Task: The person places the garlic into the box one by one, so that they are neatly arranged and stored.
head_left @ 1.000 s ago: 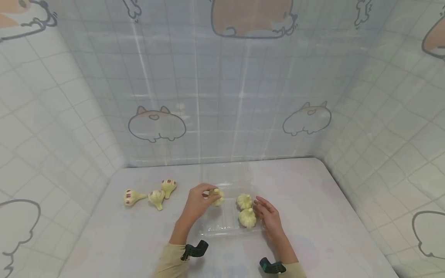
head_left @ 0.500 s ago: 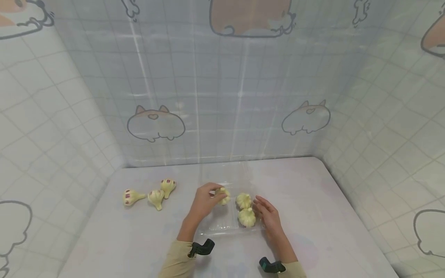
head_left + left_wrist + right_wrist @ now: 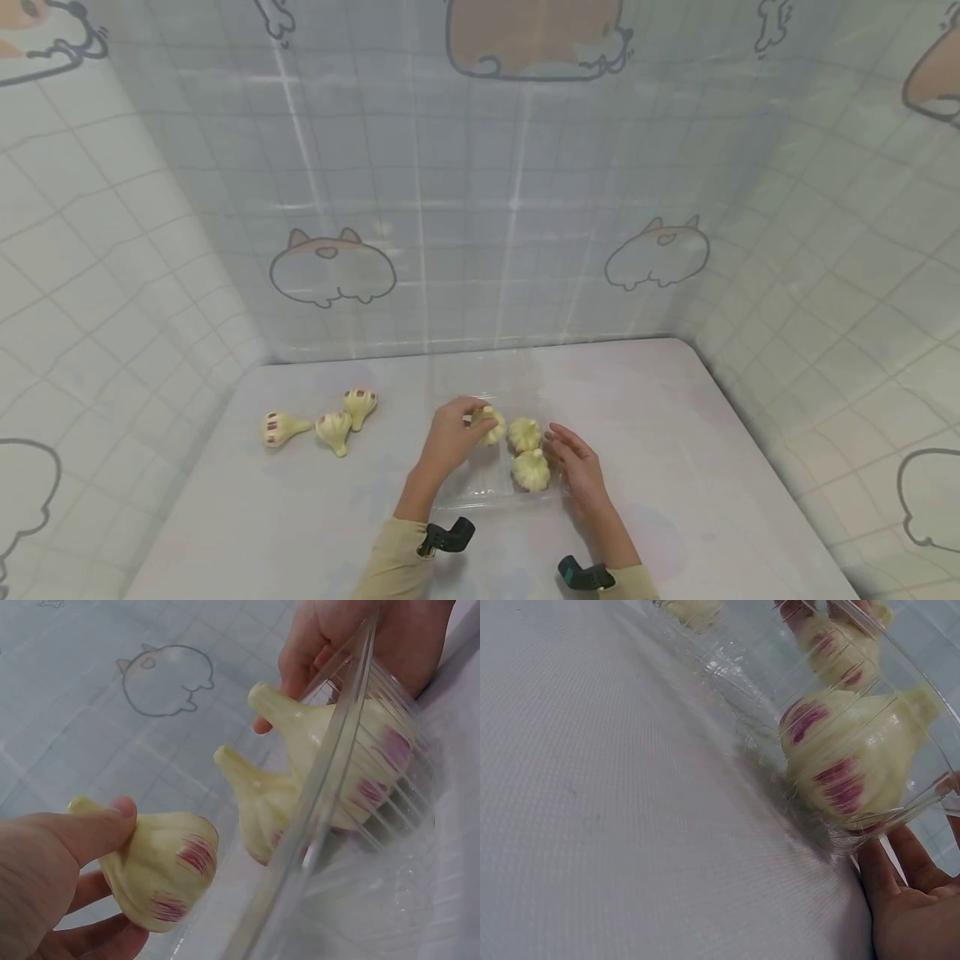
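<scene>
plainly, the left fingers pinch a purple-streaked garlic bulb.

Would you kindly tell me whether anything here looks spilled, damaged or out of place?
Nothing stands out: two garlic bulbs sit inside the clear container, the left hand holds another bulb, and three loose bulbs lie on the table, with no damage or spill visible.
</scene>
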Demonstrator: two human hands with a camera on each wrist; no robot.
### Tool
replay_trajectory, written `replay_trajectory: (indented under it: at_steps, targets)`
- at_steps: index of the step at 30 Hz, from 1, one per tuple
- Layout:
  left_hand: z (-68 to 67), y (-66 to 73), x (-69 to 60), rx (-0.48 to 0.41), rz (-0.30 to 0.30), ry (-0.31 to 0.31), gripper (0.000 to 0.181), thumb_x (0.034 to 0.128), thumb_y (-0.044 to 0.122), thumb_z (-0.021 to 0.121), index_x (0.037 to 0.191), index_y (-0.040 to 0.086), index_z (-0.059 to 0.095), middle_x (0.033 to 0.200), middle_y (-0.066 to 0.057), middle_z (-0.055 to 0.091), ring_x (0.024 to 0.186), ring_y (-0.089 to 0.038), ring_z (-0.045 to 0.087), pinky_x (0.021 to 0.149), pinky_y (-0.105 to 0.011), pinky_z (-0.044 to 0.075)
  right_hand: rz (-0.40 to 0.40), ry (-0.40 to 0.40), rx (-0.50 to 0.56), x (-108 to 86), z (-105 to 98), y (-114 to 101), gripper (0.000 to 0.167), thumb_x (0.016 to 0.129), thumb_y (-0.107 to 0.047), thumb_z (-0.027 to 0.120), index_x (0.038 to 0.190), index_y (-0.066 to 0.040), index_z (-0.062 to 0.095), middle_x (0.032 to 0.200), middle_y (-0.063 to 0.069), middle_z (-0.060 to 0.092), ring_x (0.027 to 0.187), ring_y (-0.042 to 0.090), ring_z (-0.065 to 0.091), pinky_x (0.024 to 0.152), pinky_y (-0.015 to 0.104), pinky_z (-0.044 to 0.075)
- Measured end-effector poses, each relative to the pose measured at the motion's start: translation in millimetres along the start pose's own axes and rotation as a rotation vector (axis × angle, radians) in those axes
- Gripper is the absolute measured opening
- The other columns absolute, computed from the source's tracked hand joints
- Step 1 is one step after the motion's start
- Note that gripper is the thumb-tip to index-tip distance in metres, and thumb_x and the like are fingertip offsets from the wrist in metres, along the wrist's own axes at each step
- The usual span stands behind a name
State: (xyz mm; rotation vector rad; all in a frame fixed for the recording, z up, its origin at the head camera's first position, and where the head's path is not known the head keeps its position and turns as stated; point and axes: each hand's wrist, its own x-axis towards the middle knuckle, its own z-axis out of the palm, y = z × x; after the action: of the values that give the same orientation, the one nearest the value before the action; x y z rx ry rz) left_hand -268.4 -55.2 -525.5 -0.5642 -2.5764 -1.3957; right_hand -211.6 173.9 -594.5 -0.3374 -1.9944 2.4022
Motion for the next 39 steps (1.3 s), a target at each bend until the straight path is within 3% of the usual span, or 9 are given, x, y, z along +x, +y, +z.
replay_trajectory:
  at_steps: [6,25,39]
  targets:
    - [2.3,-0.7,0.2,0.011,-0.010,0.021,0.025,0.0852,0.020,0.076,0.104,0.006,0.070,0.107,-0.009,0.068,0.099,-0.029,0.064,0.076,-0.036,0.055,-0.002,-0.011,0.014,-0.8,2,-3,0.043,0.099,-0.021,0.054,0.139,-0.007,0.051,0.137,0.014,0.054,0.122,0.026,0.055,0.099,0.037,0.044]
    - [11.5,-13.0,-3.0,0.060,-0.086,-0.007,0.027,0.0861,0.026,0.075,0.106,0.008,0.070,0.108,-0.007,0.068,0.101,-0.028,0.064,0.083,-0.043,0.052,-0.030,0.000,-0.007,0.4,4,2,0.041,0.100,-0.020,0.054,0.138,-0.005,0.051,0.138,0.016,0.053,0.124,0.029,0.052,0.097,0.033,0.046]
    - [14.6,-21.0,-6.5,0.069,-0.139,-0.025,0.028,0.0846,0.029,0.076,0.106,0.011,0.072,0.107,-0.007,0.070,0.100,-0.029,0.065,0.083,-0.047,0.052,-0.004,0.011,-0.011,0.8,4,-1,0.041,0.098,-0.017,0.056,0.137,-0.005,0.053,0.137,0.015,0.053,0.125,0.029,0.052,0.095,0.032,0.047]
